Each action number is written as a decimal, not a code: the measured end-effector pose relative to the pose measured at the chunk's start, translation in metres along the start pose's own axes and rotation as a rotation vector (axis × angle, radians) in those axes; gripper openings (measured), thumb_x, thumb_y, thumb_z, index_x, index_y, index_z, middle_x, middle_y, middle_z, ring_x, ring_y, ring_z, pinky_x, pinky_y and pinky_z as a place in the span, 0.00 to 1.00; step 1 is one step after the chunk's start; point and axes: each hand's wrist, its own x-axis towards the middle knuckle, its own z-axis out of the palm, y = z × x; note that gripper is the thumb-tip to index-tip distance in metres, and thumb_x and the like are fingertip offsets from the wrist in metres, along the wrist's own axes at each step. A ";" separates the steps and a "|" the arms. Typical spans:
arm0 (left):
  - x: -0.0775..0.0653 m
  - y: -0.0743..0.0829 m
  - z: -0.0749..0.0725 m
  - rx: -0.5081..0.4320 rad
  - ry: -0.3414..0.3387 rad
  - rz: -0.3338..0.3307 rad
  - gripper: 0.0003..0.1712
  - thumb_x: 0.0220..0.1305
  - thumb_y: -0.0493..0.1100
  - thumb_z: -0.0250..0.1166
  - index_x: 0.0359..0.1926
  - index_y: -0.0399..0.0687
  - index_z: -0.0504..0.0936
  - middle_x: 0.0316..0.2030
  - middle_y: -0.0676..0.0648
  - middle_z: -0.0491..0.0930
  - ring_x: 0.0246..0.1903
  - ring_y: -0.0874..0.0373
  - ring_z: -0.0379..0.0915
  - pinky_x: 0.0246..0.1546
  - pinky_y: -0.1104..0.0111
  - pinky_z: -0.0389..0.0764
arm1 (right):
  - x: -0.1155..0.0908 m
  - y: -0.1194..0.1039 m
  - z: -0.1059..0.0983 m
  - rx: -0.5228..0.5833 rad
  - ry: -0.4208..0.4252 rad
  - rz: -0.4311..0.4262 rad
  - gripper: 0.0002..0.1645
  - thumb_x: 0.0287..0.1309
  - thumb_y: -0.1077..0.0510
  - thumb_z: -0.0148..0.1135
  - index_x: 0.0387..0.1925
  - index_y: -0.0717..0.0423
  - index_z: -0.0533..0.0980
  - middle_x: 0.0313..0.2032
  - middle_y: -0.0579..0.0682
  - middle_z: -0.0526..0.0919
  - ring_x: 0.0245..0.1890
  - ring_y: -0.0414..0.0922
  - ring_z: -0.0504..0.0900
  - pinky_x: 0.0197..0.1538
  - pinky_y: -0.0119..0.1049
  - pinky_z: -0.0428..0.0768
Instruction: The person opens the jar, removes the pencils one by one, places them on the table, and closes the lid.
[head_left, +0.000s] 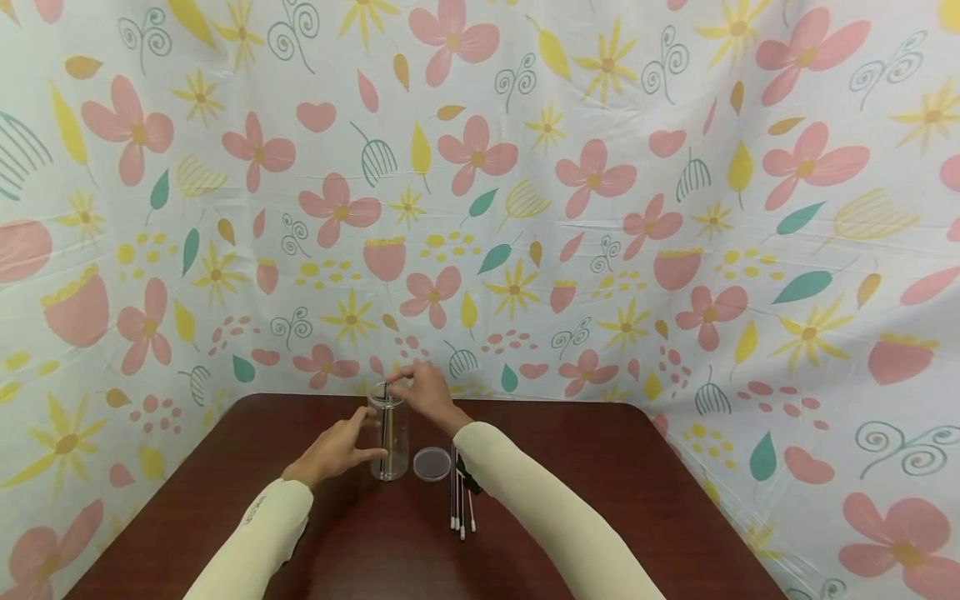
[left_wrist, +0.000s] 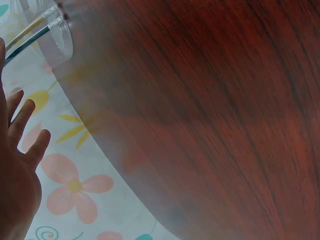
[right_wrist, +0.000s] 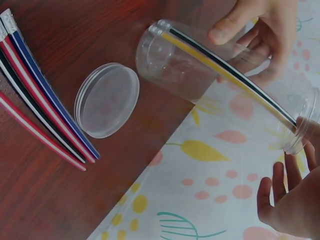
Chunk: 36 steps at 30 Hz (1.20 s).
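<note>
A clear plastic jar stands upright on the table, with a yellow striped pencil and a dark striped pencil leaning inside. My left hand holds the jar from the left, thumb in front and fingers behind. At the mouth of the jar, my right hand pinches the upper end of a pencil; its other fingers spread outside the rim. The left wrist view shows the jar's base and the right hand at the left edge.
A round clear lid lies right of the jar. Several striped pencils, red, blue and black, lie beside the lid, partly under the right forearm. Floral cloth hangs behind the brown table and along its sides.
</note>
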 end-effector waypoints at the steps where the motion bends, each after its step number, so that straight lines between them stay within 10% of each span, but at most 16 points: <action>1: 0.000 0.000 0.000 0.003 0.000 0.000 0.41 0.63 0.56 0.75 0.69 0.48 0.66 0.63 0.44 0.80 0.61 0.41 0.78 0.56 0.43 0.78 | 0.000 0.000 0.001 -0.016 0.011 -0.012 0.06 0.61 0.56 0.76 0.39 0.50 0.91 0.39 0.50 0.91 0.18 0.40 0.73 0.22 0.26 0.69; 9: 0.001 0.001 0.002 0.014 0.005 -0.002 0.41 0.63 0.57 0.75 0.68 0.48 0.66 0.62 0.44 0.81 0.59 0.42 0.79 0.54 0.45 0.79 | -0.002 -0.001 0.001 -0.142 0.055 -0.078 0.04 0.60 0.53 0.77 0.38 0.45 0.92 0.44 0.45 0.90 0.47 0.43 0.86 0.42 0.29 0.82; 17: 0.000 0.002 0.001 0.017 0.007 -0.013 0.41 0.63 0.56 0.75 0.68 0.47 0.66 0.62 0.43 0.81 0.60 0.42 0.79 0.56 0.44 0.78 | -0.003 -0.002 -0.001 -0.104 0.027 -0.086 0.05 0.63 0.54 0.75 0.41 0.46 0.91 0.38 0.43 0.92 0.30 0.36 0.86 0.21 0.23 0.65; 36: -0.002 0.005 0.000 0.021 0.013 -0.013 0.41 0.62 0.57 0.76 0.68 0.46 0.67 0.61 0.42 0.81 0.60 0.40 0.78 0.55 0.43 0.78 | 0.002 -0.004 -0.014 -0.028 0.096 -0.083 0.07 0.64 0.55 0.74 0.41 0.52 0.90 0.38 0.47 0.92 0.35 0.40 0.89 0.30 0.26 0.79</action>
